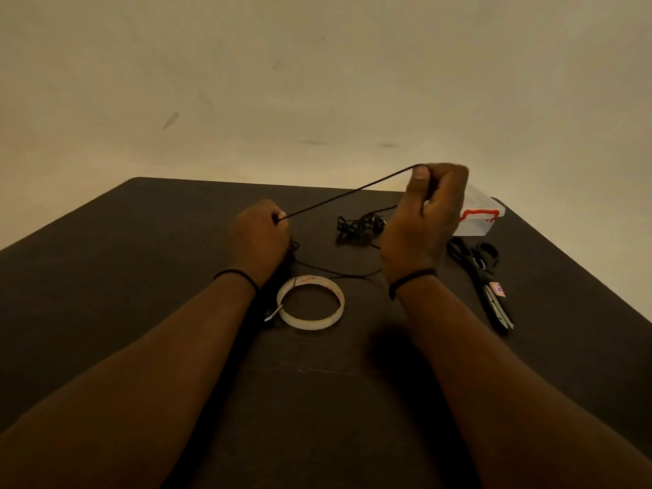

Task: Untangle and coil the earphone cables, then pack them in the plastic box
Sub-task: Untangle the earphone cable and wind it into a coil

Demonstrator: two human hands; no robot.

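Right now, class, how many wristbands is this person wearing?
2. One black wristband circles the left wrist, just behind the left hand. The other wristband circles the right wrist, below the raised right hand. None appear hidden.

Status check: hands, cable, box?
Left hand and right hand pinch one black cable taut. Tangle uncoiled on table. Plastic box shut, unobstructed.

Single head-worn wide-angle view, aimed forward and down, dark table (pixel 106 312) seen from close above, both forearms entering from the lower frame corners, pale wall filling the upper half, table edges bowed by the lens
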